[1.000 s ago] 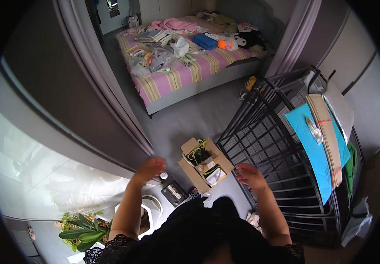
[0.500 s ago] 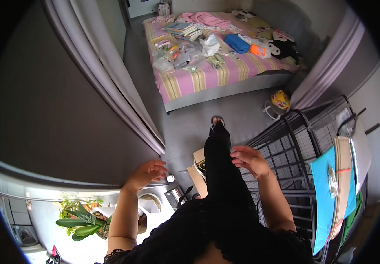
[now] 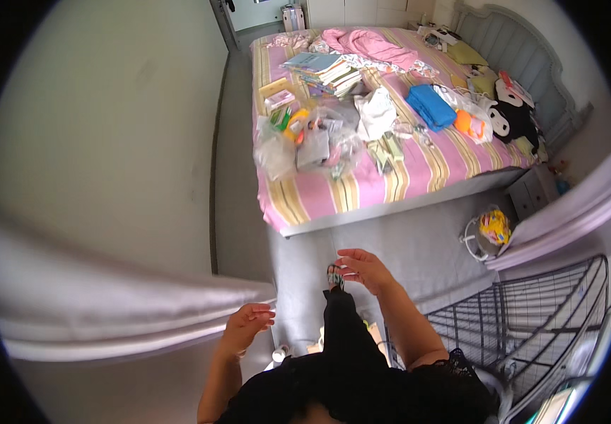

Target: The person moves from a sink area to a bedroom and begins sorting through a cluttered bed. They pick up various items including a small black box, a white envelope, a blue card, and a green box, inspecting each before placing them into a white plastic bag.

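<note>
My left hand [image 3: 247, 328] hangs in the air beside the pale curtain [image 3: 143, 321], its fingers loosely curved and apart, holding nothing. Over the floor, my right hand [image 3: 363, 271] is open too, with its fingers spread above my sandalled foot [image 3: 335, 278]. Ahead stands a bed [image 3: 362, 205] with a pink and yellow striped cover. On it lie a stack of books [image 3: 330, 74], clear plastic bags [image 3: 312, 145], a white crumpled cloth or bag [image 3: 376, 113], a folded blue bundle [image 3: 430, 107], an orange item [image 3: 469, 125] and a black-and-white plush toy [image 3: 514, 120].
A black wire cage or rack [image 3: 532, 318] stands close on my right. Near the bed's right foot are a white-framed stool or basket with a yellow packet [image 3: 494, 227] and a small drawer cabinet [image 3: 532, 194]. A wall [image 3: 129, 134] runs along the left; a suitcase [image 3: 293, 18] stands far back.
I have stepped forward past the curtain, so the bed looks nearer. The plants and the folders on the rack have left view or slid to the edge. Both hands stay free.
</note>
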Tool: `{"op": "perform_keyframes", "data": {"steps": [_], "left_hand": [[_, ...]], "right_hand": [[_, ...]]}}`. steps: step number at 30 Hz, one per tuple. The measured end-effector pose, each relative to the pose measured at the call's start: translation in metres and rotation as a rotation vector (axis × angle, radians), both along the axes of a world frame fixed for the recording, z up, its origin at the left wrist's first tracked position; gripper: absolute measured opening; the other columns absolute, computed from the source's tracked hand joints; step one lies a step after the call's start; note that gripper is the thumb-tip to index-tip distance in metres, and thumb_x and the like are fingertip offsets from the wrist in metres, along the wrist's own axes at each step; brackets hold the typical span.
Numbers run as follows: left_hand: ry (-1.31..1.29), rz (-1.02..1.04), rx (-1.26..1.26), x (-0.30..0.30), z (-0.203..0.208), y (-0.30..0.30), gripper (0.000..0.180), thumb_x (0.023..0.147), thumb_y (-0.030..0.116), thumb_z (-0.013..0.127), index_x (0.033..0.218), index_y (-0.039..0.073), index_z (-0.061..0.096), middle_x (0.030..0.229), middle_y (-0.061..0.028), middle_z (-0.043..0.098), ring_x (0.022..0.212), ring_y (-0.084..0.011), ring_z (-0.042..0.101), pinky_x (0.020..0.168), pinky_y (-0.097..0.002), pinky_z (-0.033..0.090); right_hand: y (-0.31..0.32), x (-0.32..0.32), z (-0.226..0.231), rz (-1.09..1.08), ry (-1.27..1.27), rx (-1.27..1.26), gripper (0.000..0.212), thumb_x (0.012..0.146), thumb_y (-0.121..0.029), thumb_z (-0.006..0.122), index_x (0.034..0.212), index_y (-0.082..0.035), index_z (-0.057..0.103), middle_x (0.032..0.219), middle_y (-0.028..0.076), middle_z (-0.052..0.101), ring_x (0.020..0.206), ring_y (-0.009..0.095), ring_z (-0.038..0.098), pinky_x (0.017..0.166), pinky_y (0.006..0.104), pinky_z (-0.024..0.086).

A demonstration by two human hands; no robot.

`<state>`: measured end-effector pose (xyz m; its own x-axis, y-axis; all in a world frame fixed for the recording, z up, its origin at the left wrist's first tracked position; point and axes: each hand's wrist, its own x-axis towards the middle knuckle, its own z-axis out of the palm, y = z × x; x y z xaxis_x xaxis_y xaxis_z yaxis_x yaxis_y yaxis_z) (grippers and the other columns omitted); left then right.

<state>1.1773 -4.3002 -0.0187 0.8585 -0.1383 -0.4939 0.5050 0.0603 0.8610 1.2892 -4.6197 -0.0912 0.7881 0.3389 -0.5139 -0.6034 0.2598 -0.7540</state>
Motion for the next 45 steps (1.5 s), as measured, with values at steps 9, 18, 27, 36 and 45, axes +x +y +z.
{"op": "perform_keyframes", "data": {"steps": [9,18,27,36,45], "left_hand": [[0.072,-0.146,0.138,0.226,-0.001,-0.084,0.028,0.088,0.019,0.061,0.111,0.001,0.058,0.1,-0.0084,0.064,0.089,-0.0156,0.06,0.081,-0.0291,0.047],[-0.022,-0.428,0.292,0.35,-0.052,-0.118,0.033,0.088,0.023,0.062,0.111,-0.001,0.058,0.097,-0.007,0.064,0.088,-0.0135,0.059,0.081,-0.0282,0.047],[-0.185,-0.699,0.302,0.49,-0.083,-0.175,0.03,0.085,0.024,0.065,0.103,0.001,0.063,0.088,-0.0075,0.067,0.078,-0.0125,0.062,0.072,-0.0277,0.05],[0.065,-0.757,0.173,0.577,-0.117,-0.309,0.027,0.086,0.021,0.063,0.104,0.001,0.062,0.086,-0.005,0.063,0.077,-0.0114,0.059,0.067,-0.0265,0.048],[0.314,-0.028,0.168,0.584,-0.384,-0.428,0.041,0.082,0.019,0.062,0.117,0.002,0.051,0.109,-0.0147,0.06,0.098,-0.0307,0.06,0.079,-0.0417,0.051]], "right_hand": [[-0.087,0.147,-0.021,-0.157,0.34,-0.103,0.034,0.087,-0.023,0.062,0.117,-0.008,0.055,0.103,0.004,0.063,0.089,0.015,0.061,0.079,0.0305,0.047],[-0.141,0.211,-0.005,-0.33,0.338,-0.122,0.034,0.089,-0.025,0.061,0.117,-0.008,0.055,0.101,0.005,0.063,0.083,0.014,0.061,0.075,0.0297,0.049],[-0.172,0.257,0.014,-0.574,0.269,-0.157,0.034,0.089,-0.022,0.061,0.117,-0.005,0.055,0.098,0.005,0.062,0.079,0.014,0.061,0.07,0.0279,0.049],[-0.259,0.273,0.019,-0.743,0.365,-0.262,0.035,0.088,-0.018,0.062,0.119,-0.004,0.054,0.098,0.003,0.06,0.077,0.013,0.061,0.068,0.0288,0.05],[-0.435,0.329,-0.017,-0.513,0.458,-0.233,0.034,0.087,-0.022,0.061,0.116,-0.007,0.055,0.099,0.003,0.062,0.08,0.013,0.06,0.072,0.0296,0.048]]}}
